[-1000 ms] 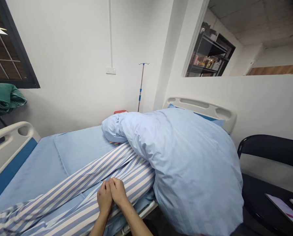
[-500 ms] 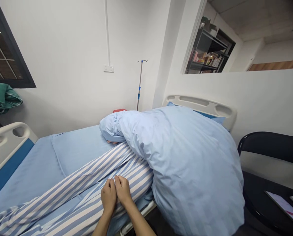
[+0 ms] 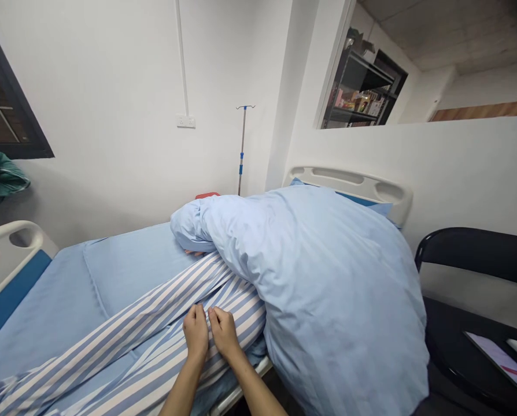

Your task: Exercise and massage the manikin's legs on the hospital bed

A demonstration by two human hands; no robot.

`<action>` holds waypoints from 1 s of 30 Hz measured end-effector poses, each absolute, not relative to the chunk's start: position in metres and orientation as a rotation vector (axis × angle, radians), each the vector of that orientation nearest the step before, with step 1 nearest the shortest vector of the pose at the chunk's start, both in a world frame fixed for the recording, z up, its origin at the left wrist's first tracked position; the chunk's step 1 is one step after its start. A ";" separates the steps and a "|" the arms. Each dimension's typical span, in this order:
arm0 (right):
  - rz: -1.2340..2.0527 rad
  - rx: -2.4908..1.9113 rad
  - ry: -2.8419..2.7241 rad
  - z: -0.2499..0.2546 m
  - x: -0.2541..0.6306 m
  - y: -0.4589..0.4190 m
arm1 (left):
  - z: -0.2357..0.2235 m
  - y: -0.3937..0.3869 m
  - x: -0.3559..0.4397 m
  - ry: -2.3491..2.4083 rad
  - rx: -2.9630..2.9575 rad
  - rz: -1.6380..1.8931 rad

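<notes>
My left hand [image 3: 196, 331] and my right hand [image 3: 224, 330] are curled into fists side by side, a narrow gap between them. Nothing shows in either one. Both are over the near thigh of a person lying on the bed in blue-and-white striped trousers [image 3: 236, 294]; whether the fists press on the cloth I cannot tell. A light blue quilt [image 3: 328, 277] covers the person's upper body. Some fingertips of the lying person [image 3: 193, 252] peep out from under the quilt's far edge.
The bed's light blue sheet [image 3: 128, 254] stretches between the footboard [image 3: 19, 254] and the headboard [image 3: 349, 178]. A black chair [image 3: 471, 254] with a phone-like flat thing [image 3: 499, 358] stands at the right. Behind the bed rises an infusion stand [image 3: 243, 138].
My two fists have drawn slightly apart and my left fist has shifted a little up the thigh. The whole view has moved slightly; the quilt and the lying person look unchanged.
</notes>
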State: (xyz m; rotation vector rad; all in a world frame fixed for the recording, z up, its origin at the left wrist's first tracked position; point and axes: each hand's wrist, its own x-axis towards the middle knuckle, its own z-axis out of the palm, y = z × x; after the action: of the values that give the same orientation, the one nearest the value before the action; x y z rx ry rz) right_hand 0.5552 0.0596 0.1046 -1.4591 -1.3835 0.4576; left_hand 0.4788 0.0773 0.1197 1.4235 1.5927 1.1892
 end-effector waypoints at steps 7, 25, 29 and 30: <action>0.401 -1.481 -1.417 0.127 0.575 0.062 | 0.107 0.069 0.488 1.645 1.692 1.026; 0.257 -1.526 -1.496 0.133 0.596 0.063 | 0.115 0.078 0.520 1.545 1.622 1.084; 0.161 -1.608 -1.553 0.129 0.603 0.063 | 0.114 0.077 0.519 1.554 1.638 1.082; 0.158 -1.625 -1.534 0.125 0.603 0.064 | 0.115 0.078 0.520 1.556 1.621 1.094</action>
State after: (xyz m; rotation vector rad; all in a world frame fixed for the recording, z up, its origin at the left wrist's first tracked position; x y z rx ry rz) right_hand 0.6035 0.0644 0.1254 -1.6254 -1.5343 0.1578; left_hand 0.5197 0.0777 0.1153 1.6211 1.5564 1.0942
